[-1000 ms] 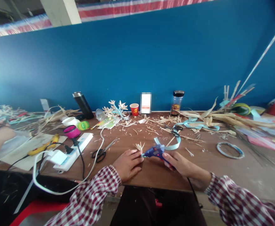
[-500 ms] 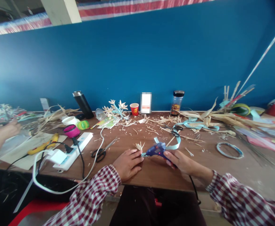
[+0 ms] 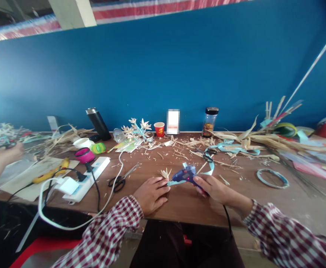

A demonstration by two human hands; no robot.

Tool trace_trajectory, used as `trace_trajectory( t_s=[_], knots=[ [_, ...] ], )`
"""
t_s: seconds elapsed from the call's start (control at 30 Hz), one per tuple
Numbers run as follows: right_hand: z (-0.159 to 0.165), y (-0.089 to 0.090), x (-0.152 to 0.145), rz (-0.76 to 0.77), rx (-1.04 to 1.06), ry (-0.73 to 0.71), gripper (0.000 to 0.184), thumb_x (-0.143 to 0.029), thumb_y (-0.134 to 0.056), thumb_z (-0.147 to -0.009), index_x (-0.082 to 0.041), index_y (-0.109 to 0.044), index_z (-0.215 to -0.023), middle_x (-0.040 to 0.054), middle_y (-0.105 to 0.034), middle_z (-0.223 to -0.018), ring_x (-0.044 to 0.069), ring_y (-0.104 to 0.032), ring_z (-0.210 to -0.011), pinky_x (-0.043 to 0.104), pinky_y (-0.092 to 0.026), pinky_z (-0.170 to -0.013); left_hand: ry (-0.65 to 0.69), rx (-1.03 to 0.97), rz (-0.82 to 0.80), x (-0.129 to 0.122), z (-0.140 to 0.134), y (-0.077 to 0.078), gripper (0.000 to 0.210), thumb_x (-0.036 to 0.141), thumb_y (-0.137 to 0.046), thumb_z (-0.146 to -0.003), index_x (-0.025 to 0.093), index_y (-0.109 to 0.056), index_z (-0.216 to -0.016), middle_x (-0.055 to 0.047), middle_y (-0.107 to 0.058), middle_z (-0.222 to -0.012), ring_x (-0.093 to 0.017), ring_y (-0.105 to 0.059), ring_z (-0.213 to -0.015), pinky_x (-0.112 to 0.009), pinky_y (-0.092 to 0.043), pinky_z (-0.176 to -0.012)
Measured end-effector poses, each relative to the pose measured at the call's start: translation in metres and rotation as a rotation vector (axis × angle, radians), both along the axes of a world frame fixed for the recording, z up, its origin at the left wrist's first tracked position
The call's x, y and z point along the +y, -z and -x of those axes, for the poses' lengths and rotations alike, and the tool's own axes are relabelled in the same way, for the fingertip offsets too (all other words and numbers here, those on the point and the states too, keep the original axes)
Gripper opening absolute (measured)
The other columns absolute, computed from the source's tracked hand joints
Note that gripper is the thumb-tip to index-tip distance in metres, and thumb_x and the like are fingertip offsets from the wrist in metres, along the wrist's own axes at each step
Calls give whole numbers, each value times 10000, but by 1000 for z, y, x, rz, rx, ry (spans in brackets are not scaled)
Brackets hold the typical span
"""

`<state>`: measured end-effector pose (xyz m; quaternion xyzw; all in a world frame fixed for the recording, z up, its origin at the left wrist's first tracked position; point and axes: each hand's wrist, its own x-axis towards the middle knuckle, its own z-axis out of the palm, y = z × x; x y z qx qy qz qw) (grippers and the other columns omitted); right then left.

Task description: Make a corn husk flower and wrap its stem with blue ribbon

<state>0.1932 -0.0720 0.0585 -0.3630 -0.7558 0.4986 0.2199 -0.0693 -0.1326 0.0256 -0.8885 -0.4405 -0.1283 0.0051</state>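
While the left hand (image 3: pixel 152 194) lies palm-down on the brown wooden counter (image 3: pixel 179 214), its narrowed grip seems to hold a small pale husk flower (image 3: pixel 165 174) by its base, petals poking out at one o'clock. At three o'clock, the right hand (image 3: pixel 213 188) has its grip wrapped round a blue plastic glue gun (image 3: pixel 185 174), nozzle aimed towards that base. A light-blue ribbon (image 3: pixel 176 182) runs from the left fingertips along the gun's underside; whether the nozzle touches it, I can't tell. I'd judge gluing at the ribbon's flower end is the step in hand; the next move calls for steady fingers, clear of the tip.
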Motion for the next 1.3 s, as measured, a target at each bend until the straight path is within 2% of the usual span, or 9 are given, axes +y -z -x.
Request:
trace_trajectory(
  t_s=[0.17, 0.47, 0.77, 1.1, 1.3],
  knots=[
    [7, 4, 0, -3, -34, -13, 411, -517, -334, -872, -197, -482, -661, -11, -496, -539, 119, -447, -481, 270, -366, -523, 2, -4, -2, 0, -1, 1, 370, 347, -492, -832, 229, -533, -1180, -54, -506, -1285, -236, -391, -1203, -438, -317, -1005],
    [-2, -5, 1, -50, -63, 38, 442, -493, -341, -878, -205, -456, -562, -8, -491, -505, 125, -455, -476, 282, -365, -552, -6, 15, 8, 0, -1, 1, 363, 340, -477, -841, 218, -533, -1178, -52, -481, -1312, -247, -390, -1199, -449, -317, -1002],
    [8, 2, 0, -49, -100, -15, 430, -496, -301, -889, -191, -478, -643, -9, -507, -538, 120, -473, -499, 267, -384, -552, 0, 22, 0, 2, -1, 3, 366, 350, -487, -835, 219, -537, -1173, -55, -494, -1298, -245, -399, -1191, -443, -318, -1003],
    [-4, -15, -5, -25, -141, 32, 462, -505, -303, -886, -198, -432, -566, -16, -479, -519, 112, -460, -495, 259, -402, -581, -4, 25, -8, 2, 1, 6, 371, 359, -466, -845, 212, -540, -1177, -51, -474, -1319, -251, -393, -1194, -452, -321, -998],
    [2, -8, -2, -27, -106, 1, 481, -517, -280, -888, -185, -446, -583, -20, -485, -526, 103, -462, -499, 251, -387, -568, 2, 25, -10, 2, 1, 6, 373, 358, -473, -840, 219, -534, -1181, -54, -485, -1308, -249, -393, -1197, -454, -323, -996]
  ],
)
